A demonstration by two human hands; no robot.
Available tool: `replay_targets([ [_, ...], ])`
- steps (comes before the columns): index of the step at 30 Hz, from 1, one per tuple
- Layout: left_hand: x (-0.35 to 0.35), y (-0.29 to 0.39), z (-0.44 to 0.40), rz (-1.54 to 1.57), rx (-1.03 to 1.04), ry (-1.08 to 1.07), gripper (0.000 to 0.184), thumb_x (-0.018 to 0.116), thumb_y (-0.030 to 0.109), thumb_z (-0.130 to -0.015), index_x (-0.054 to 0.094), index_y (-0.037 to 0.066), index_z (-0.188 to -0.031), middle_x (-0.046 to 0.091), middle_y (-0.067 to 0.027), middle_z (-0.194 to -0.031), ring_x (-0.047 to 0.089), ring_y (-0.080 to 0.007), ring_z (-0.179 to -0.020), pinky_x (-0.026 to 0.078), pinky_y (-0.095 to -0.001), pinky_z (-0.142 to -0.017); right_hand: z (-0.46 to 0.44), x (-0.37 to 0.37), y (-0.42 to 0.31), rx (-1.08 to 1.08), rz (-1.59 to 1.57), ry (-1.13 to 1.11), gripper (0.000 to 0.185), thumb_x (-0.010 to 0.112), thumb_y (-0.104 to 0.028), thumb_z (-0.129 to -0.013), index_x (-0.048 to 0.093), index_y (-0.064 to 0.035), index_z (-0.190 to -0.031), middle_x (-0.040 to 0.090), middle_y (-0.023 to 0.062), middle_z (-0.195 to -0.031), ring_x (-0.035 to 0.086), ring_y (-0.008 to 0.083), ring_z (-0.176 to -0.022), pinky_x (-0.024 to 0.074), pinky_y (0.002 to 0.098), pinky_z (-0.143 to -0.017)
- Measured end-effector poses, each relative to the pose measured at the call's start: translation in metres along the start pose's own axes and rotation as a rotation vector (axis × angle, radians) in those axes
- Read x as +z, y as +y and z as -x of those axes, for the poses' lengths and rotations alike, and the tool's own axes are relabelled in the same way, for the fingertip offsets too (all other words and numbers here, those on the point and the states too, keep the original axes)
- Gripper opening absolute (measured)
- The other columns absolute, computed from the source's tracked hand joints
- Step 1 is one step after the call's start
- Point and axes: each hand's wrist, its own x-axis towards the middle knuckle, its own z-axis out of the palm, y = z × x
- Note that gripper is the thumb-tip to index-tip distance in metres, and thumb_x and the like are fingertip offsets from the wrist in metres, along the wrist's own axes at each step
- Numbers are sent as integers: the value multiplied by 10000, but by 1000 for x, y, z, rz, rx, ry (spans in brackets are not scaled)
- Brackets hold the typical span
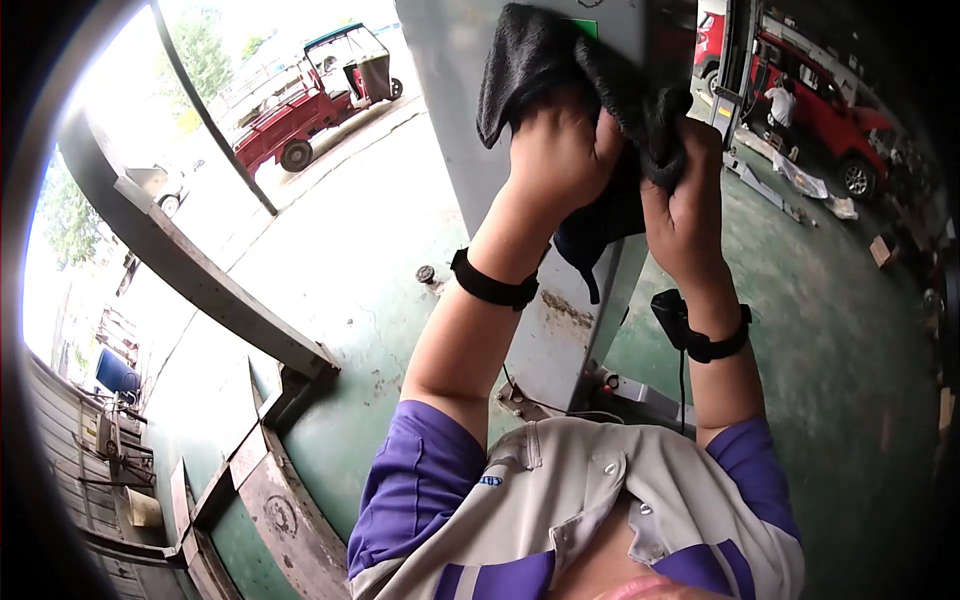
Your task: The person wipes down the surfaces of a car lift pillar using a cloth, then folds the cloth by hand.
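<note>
A dark cloth (535, 65) is bunched between my two hands, in front of a grey metal post (455, 90). My left hand (562, 150) is closed on the cloth's left part, its fingers partly covered by the fabric. My right hand (690, 200) grips the right end of the same cloth, where it is twisted. Dark fabric with a thin strap hangs below, between my forearms. A green label (582, 27) shows on the post just behind the cloth. Black bands are around both my wrists.
Curved metal beams (200, 270) and a ramp (285, 510) lie at the left. A red three-wheeled truck (300, 115) stands outside. At the right are a red car (815, 80), a person (781, 103) beside it, and a lift arm (765, 185) on the green floor.
</note>
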Motion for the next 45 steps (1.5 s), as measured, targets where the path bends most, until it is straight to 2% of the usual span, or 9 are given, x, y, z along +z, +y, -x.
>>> replay_targets([
  [4, 5, -7, 69, -173, -40, -20, 327, 502, 315, -875, 638, 25, -941, 616, -214, -893, 573, -441, -827, 471, -485, -702, 38, 7, -2, 40, 39, -138, 526, 599, 15, -759, 508, -111, -1262, 491, 194, -1043, 529, 385, -913, 478, 431, -759],
  [8, -12, 22, 134, -62, -383, -547, 363, 556, 119, -764, 615, 63, -1118, 645, -199, -1015, 601, -433, -887, 481, -506, -766, 92, 14, -14, 148, 8, -280, 512, 632, 5, -720, 554, -164, -1197, 448, 161, -954, 532, 364, -812, 490, 424, -659],
  [19, -12, 30, 19, -137, -262, -86, 315, 560, 288, -837, 553, -24, -793, 589, -234, -739, 585, -423, -662, 494, -488, -621, 27, -10, -13, 58, 66, -125, 384, 651, -88, -792, 528, 14, -1141, 572, 162, -941, 560, 343, -873, 453, 391, -754],
  [26, 2, 10, 73, -298, -327, -87, 370, 523, 315, -876, 580, -26, -744, 593, -200, -717, 581, -399, -674, 471, -476, -602, 38, 23, 1, -47, 34, -86, 309, 690, -178, -768, 574, -39, -1019, 576, 133, -855, 589, 342, -757, 490, 405, -647],
  [30, 0, 20, 135, -316, -474, -381, 357, 476, 295, -869, 586, -27, -763, 589, -221, -766, 583, -405, -701, 470, -484, -648, 86, 26, 9, -29, 58, -203, 331, 686, -276, -767, 582, -65, -1000, 542, 119, -813, 568, 324, -684, 470, 404, -578],
  [36, -10, 51, 183, -281, -490, -535, 350, 503, 303, -859, 614, -8, -742, 608, -209, -715, 613, -366, -657, 508, -447, -593, 141, 11, 6, 151, -61, -433, 332, 670, -238, -757, 560, -72, -1023, 566, 143, -858, 592, 357, -737, 484, 431, -612],
  [38, -30, 81, 160, -109, -785, -638, 318, 551, 291, -842, 610, 0, -726, 613, -174, -637, 616, -339, -567, 513, -407, -527, 153, -2, 4, 262, -72, -502, 321, 660, -208, -759, 545, -49, -1013, 607, 171, -894, 600, 394, -803, 493, 443, -652],
  [42, -35, 132, 164, 148, -540, -938, 285, 615, 269, -760, 591, 10, -645, 590, -175, -573, 597, -351, -523, 503, -437, -522, 195, -34, 27, 809, 22, -628, 320, 650, -153, -811, 484, 9, -1032, 623, 257, -906, 603, 438, -858, 481, 478, -730],
  [45, -1, 156, 199, 340, -431, -1108, 219, 591, 213, -748, 612, 20, -647, 581, -172, -571, 592, -355, -542, 495, -443, -534, 209, -67, 24, 862, 173, -723, 365, 658, -160, -810, 463, 23, -1059, 621, 275, -942, 601, 450, -891, 480, 470, -760],
])
